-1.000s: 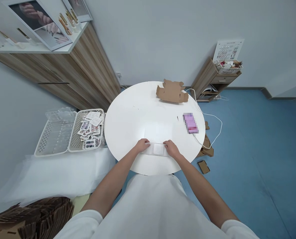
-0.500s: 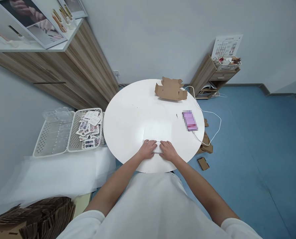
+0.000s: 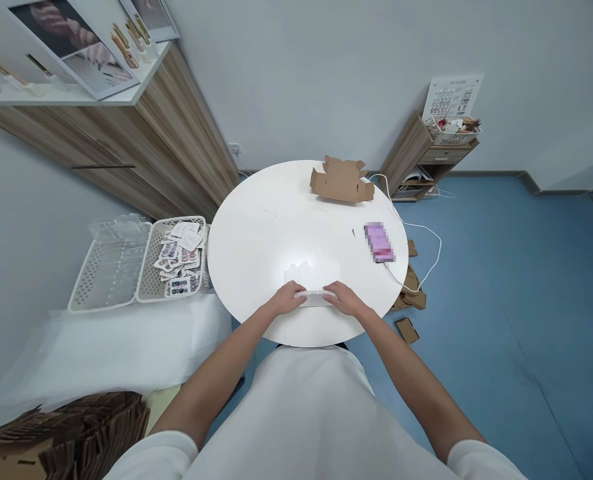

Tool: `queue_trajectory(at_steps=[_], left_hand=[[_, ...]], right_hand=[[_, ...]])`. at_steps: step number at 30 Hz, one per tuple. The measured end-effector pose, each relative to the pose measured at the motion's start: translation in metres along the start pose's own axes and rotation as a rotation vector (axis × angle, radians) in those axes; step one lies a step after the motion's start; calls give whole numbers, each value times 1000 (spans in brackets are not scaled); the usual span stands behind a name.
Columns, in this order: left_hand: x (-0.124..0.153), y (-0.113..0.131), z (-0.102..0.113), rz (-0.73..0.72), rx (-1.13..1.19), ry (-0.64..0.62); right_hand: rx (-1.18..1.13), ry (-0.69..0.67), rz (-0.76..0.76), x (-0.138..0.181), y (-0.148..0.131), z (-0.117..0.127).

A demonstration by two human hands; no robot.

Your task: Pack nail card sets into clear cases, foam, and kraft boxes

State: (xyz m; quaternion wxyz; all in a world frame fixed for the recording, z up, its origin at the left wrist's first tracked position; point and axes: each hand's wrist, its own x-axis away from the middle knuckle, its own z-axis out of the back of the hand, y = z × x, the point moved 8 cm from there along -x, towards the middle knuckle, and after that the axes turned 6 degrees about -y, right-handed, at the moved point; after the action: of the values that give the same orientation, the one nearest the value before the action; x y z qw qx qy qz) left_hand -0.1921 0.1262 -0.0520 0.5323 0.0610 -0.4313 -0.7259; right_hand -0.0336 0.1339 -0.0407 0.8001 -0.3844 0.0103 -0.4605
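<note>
At the near side of the round white table (image 3: pixel 256 220), a pale, flat bundle (image 3: pixel 315 299) lies crosswise between my hands. It looks wrapped in thin white sheet material; what is inside cannot be seen. My left hand (image 3: pixel 287 298) grips its left end, fingers bent over it. At the opposite end, my right hand (image 3: pixel 345 299) grips it in the same way. Just beyond the bundle, a thin whitish sheet (image 3: pixel 310 272) lies on the tabletop, hard to tell from the white surface.
An unfolded cardboard box (image 3: pixel 344 181) lies at the table's far side. To the right is a blurred purple device (image 3: pixel 379 241) with a white cable (image 3: pixel 439 248). White baskets (image 3: pixel 139 293) with cards and clear plastic pieces stand left, above stacked white sheets (image 3: pixel 126 347). Cardboard pieces (image 3: pixel 407 329) lie on the floor.
My hands have moved slightly apart, now at the bundle's two ends. The bundle shows wider between them, and the sheet beyond it shows a shorter, uneven far edge.
</note>
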Motion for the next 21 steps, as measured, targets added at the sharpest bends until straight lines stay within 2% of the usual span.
queue_trajectory(at_steps=[3,6,10,13,16,18,21], left_hand=[[1,-22,9,129,44,68],[5,-38,13,273,10,146],[14,-35,15,364,-149,304],[20,-10,10,249,-329,409],[20,19,-16,-1,-444,308],[20,27,-33,-63,-475,229],[20,27,-44,-46,-501,194]], right_hand=[[-72,74,-107,-8,21,1],[-131,228,-219,-11,41,3],[-77,408,-331,-4,55,-2],[-84,527,-386,11,60,-15],[-207,616,-347,23,59,-30],[-272,591,-368,21,59,-37],[-357,481,-478,11,64,-37]])
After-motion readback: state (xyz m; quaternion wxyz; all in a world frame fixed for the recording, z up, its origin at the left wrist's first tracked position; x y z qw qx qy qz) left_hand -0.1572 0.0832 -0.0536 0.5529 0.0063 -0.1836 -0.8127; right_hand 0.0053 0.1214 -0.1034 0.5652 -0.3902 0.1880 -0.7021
